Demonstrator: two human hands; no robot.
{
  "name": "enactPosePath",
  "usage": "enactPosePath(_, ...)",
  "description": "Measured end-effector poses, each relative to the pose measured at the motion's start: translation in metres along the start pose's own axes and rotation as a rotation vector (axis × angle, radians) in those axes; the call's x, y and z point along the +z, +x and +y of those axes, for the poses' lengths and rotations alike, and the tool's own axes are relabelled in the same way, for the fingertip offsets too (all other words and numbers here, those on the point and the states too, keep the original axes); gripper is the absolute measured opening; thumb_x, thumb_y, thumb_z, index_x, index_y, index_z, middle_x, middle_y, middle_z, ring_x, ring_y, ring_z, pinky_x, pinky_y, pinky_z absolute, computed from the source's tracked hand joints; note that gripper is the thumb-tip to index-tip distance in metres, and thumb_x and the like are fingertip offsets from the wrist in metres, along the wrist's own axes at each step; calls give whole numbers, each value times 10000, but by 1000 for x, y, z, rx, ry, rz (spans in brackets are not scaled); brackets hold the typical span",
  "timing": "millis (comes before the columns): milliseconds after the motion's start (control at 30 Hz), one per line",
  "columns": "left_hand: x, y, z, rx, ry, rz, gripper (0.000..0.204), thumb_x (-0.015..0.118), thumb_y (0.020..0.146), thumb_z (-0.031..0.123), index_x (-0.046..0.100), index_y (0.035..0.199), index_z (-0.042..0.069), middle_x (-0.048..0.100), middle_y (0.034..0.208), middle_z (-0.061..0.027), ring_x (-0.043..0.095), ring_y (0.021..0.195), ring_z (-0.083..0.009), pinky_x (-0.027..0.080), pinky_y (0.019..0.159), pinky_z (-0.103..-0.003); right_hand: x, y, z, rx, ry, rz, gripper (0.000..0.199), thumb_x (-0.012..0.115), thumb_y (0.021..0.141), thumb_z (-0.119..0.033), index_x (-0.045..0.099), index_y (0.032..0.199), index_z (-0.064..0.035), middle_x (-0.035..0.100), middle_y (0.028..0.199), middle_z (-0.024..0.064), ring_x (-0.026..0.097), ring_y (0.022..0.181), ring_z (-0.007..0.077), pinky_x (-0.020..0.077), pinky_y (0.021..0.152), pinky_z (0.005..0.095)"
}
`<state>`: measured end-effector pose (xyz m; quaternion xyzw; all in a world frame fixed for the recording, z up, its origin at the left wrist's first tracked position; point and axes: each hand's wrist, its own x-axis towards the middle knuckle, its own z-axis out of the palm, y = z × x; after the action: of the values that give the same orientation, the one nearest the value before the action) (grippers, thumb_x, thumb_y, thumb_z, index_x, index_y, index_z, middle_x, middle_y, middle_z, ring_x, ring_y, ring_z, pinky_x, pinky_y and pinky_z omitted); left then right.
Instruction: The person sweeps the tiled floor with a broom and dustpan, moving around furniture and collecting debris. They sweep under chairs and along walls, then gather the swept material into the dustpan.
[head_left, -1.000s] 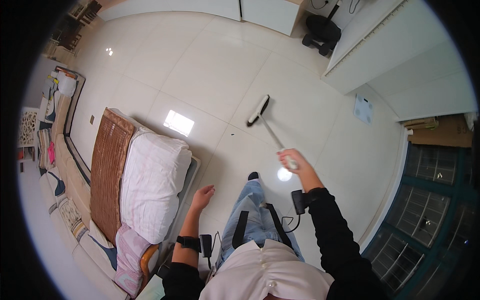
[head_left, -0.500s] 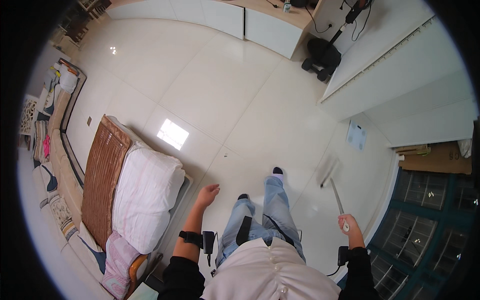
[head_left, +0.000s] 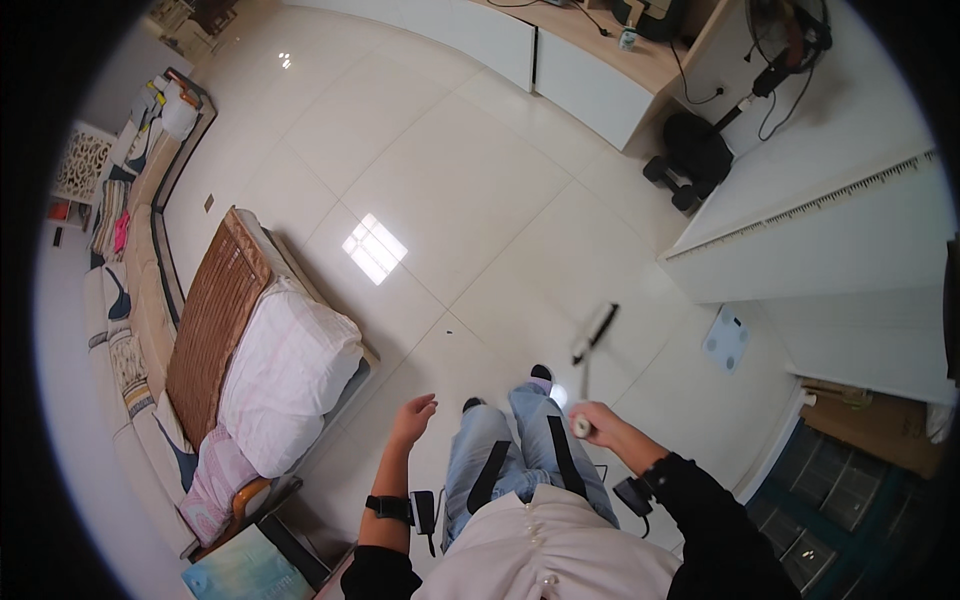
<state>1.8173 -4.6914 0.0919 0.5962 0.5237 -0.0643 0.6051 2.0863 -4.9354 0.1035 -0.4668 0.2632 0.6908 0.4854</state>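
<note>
My right hand (head_left: 598, 424), in front of my right leg, is wrapped round the pale handle end of a long-handled floor sweeper (head_left: 597, 335). Its narrow black head is blurred, slanting over the tiles ahead of my feet; whether it touches the floor I cannot tell, nor exactly what kind of head it has. A small dark speck (head_left: 449, 332) lies on the floor to the left of that head. My left hand (head_left: 413, 417) hangs free beside my left leg, fingers loosely apart, holding nothing.
To the left stands a low bed (head_left: 285, 385) with a brown mat and white bedding, a long beige sofa (head_left: 150, 270) behind it. On the right are a bathroom scale (head_left: 726, 340) and a white cabinet (head_left: 800, 245). Dumbbells (head_left: 670, 183) sit by a black fan base (head_left: 697, 155).
My right hand has swung inward to the left with the sweeper, whose head moved left to ahead of my feet. The view has turned slightly; my left hand stays empty.
</note>
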Motion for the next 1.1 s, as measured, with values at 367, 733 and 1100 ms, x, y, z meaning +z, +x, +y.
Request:
enactPosePath(367, -29, 33, 24, -160, -104, 139, 336, 473, 756, 153, 480, 1063, 17, 568, 929, -75, 533, 797, -127, 391, 689, -233, 96, 100, -190, 32, -261, -280, 190, 466, 700, -79, 422, 883, -51, 409, 530, 12, 397, 388, 81, 353, 341, 202)
enactPosePath(733, -68, 167, 172, 8, -102, 107, 349, 487, 748, 145, 472, 1060, -12, 563, 939, -109, 524, 827, -135, 391, 753, -241, 29, -16, -314, -221, -535, 319, 100, 512, 656, -42, 426, 699, -17, 441, 522, 49, 427, 370, 122, 355, 313, 248)
enactPosePath(1100, -21, 221, 229, -135, -227, 196, 330, 492, 741, 126, 488, 1042, -9, 567, 935, -94, 528, 830, -143, 397, 754, -251, 9, 69, -464, -107, -134, 201, 88, 494, 655, -16, 413, 626, -37, 434, 517, 66, 431, 381, 165, 392, 373, 277)
